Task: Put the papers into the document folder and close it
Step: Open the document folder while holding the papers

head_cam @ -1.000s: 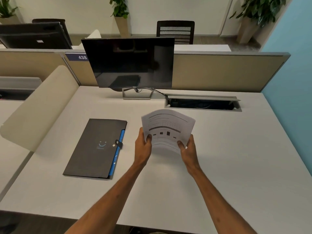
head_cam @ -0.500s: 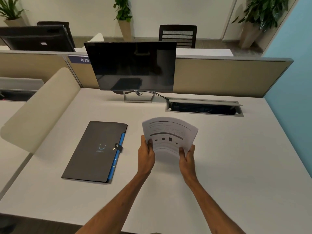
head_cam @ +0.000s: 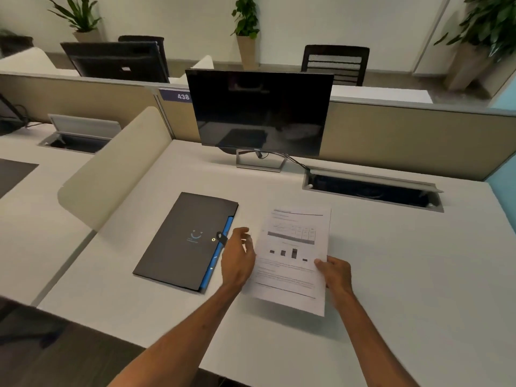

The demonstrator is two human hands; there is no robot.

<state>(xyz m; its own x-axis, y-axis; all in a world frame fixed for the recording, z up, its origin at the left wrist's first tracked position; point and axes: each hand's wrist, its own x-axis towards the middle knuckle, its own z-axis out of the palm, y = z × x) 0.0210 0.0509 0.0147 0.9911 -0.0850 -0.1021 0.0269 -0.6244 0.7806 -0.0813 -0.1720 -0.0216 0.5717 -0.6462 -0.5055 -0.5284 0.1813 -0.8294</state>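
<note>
The printed papers [head_cam: 291, 255] lie nearly flat just above the white desk [head_cam: 405, 275], right of centre. My right hand [head_cam: 333, 270] pinches their right edge. My left hand [head_cam: 238, 256] hovers between the papers and the folder, fingers loosely apart, holding nothing. The dark grey document folder [head_cam: 184, 238] rests shut on the desk to the left, with a blue spine edge and a snap strap on its right side, just beside my left hand.
A black monitor [head_cam: 261, 111] stands at the back of the desk, its cable running to an open cable tray [head_cam: 371, 189] at the back right. A cream curved divider [head_cam: 111, 166] borders the desk's left side. A beige partition runs behind.
The papers went from held upright in both hands to lying nearly flat. My left hand let go of them and moved left toward the folder's strap.
</note>
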